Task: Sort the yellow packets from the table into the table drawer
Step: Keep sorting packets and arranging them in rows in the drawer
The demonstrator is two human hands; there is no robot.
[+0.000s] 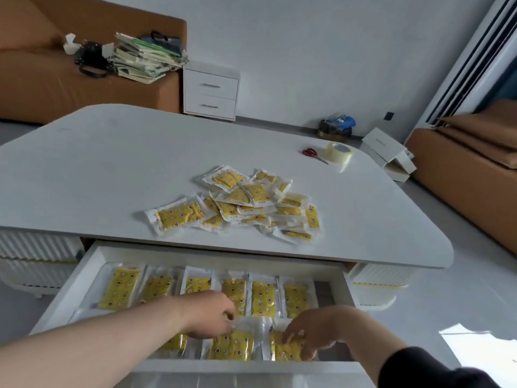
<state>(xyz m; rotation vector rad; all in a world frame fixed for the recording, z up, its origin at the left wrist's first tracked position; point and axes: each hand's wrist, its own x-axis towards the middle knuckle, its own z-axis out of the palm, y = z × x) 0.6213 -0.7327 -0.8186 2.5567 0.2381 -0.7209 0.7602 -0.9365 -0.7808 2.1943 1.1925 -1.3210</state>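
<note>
Nothing legible that I can make out. Yellow packets (263, 299) inside the drawer (84, 275) carry dark round printed marks, too blurred to read. Same on the heap (251, 197) on the table (112, 163) just behind the drawer.

A white two-drawer cabinet (210, 91) stands against the wall (307, 51). Just left of the cabinet is a brown sofa (33, 88) bearing a stack of papers (145, 57) and a black bag (91, 60). Well right of the cabinet are a bin (334, 133) with a blue bag (346, 121), red-handled scissors (314, 154), a tape roll (339, 152) and white boxes (387, 152)
</note>
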